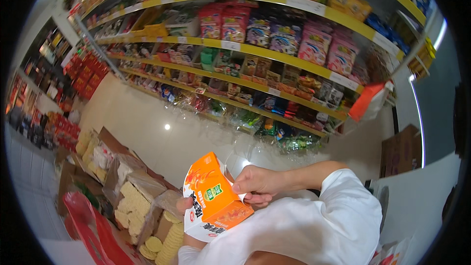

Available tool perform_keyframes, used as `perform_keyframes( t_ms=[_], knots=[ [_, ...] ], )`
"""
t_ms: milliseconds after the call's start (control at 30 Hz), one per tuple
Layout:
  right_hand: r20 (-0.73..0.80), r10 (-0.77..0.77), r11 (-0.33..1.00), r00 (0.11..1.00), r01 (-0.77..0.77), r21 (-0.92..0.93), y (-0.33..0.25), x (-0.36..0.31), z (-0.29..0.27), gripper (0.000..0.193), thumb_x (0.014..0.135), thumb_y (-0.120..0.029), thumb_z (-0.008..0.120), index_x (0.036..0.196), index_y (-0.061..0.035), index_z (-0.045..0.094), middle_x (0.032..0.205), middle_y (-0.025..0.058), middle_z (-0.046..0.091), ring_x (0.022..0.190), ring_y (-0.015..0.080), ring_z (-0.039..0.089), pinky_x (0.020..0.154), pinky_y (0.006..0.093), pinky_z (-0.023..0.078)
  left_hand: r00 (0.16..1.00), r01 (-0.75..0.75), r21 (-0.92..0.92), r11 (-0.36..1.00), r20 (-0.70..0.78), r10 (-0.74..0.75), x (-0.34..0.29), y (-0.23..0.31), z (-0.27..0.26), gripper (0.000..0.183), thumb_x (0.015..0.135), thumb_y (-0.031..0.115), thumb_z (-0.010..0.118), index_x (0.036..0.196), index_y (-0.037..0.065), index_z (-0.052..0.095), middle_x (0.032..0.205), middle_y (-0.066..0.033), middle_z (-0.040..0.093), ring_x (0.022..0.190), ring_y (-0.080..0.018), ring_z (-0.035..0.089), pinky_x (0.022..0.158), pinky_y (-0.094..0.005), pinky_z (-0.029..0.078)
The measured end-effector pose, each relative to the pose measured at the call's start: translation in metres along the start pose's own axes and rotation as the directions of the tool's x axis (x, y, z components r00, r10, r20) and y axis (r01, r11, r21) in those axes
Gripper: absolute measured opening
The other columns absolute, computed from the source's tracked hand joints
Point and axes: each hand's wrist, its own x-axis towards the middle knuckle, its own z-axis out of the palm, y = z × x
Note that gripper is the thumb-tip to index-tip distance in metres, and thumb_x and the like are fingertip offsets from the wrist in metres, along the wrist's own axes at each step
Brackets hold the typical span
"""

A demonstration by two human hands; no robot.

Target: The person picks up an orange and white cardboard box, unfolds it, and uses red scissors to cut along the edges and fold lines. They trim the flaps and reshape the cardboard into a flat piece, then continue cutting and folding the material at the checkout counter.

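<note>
An orange and white cardboard carton [216, 203] with printed noodle-like food pictures is tilted in front of my body. Its upper right side stands open, with a pale flap and the inside showing. My left hand [185, 205] grips the carton's left side; only a bit of that hand shows, the rest lying behind the carton. With thumb and curled fingers, my right hand [256, 182] pinches the carton's right edge by the flap. What the carton contains is hidden.
At lower left, opened cardboard boxes [117, 176] hold pale yellow crackers or wafers [135, 206]. A red plastic bag [83, 216] lies beside them. Yellow-edged shelves [274, 51] full of packaged snacks stand ahead across a shiny floor [147, 118]. A brown box [401, 152] stands at right.
</note>
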Motion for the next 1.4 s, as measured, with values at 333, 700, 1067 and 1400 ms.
perform_keyframes(
  t_ms=[333, 700, 1067, 1400],
  knots=[
    [-0.033, 0.143, 0.933, 0.989, -0.123, 0.338, -0.038, 0.018, 0.034, 0.036, 0.087, -0.027, 0.051, 0.057, -0.0074, 0.044, 0.039, 0.0005, 0.040, 0.027, 0.0077, 0.033, 0.029, 0.0229, 0.034, 0.989, -0.130, -0.039, 0.991, 0.064, 0.132, -0.002, 0.020, 0.024, 0.073, 0.071, 0.026, 0.065, 0.127, -0.009, 0.032, 0.122, -0.0241, 0.047, 0.110, -0.0334, 0.050, 0.095, -0.0433, 0.038],
    [-0.069, -0.255, 0.626, 0.964, 0.111, -0.772, -0.091, 0.101, -0.012, 0.021, 0.083, -0.013, 0.054, 0.068, 0.0012, 0.056, 0.055, 0.0014, 0.053, 0.044, 0.0060, 0.046, 0.043, 0.0220, 0.039, 0.995, 0.035, 0.183, 0.982, 0.085, -0.051, 0.043, 0.112, -0.021, 0.058, 0.072, 0.011, 0.062, 0.121, -0.010, 0.039, 0.112, -0.0201, 0.056, 0.096, -0.0281, 0.060, 0.085, -0.0383, 0.047],
    [0.304, -0.325, -0.141, 0.895, 0.272, -0.952, -0.158, 0.232, -0.078, 0.021, 0.080, -0.018, 0.053, 0.071, 0.0014, 0.053, 0.069, 0.0165, 0.055, 0.066, 0.0349, 0.055, 0.058, 0.0428, 0.043, 0.992, 0.078, 0.711, 0.698, 0.015, -0.126, 0.119, 0.171, -0.045, 0.058, 0.074, 0.010, 0.068, 0.124, -0.001, 0.041, 0.121, -0.0080, 0.050, 0.108, -0.0172, 0.049, 0.092, -0.0329, 0.038],
    [0.525, -0.395, -0.194, 0.753, 0.491, -0.849, -0.227, 0.363, -0.137, 0.012, 0.078, -0.011, 0.058, 0.082, -0.0003, 0.055, 0.093, 0.0121, 0.058, 0.074, 0.0294, 0.059, 0.063, 0.0356, 0.049, 0.906, -0.281, 0.409, 0.868, -0.185, 0.380, 0.239, 0.258, -0.077, 0.054, 0.085, 0.021, 0.059, 0.129, 0.002, 0.034, 0.125, -0.0112, 0.046, 0.114, -0.0239, 0.047, 0.095, -0.0391, 0.039]
  ],
)
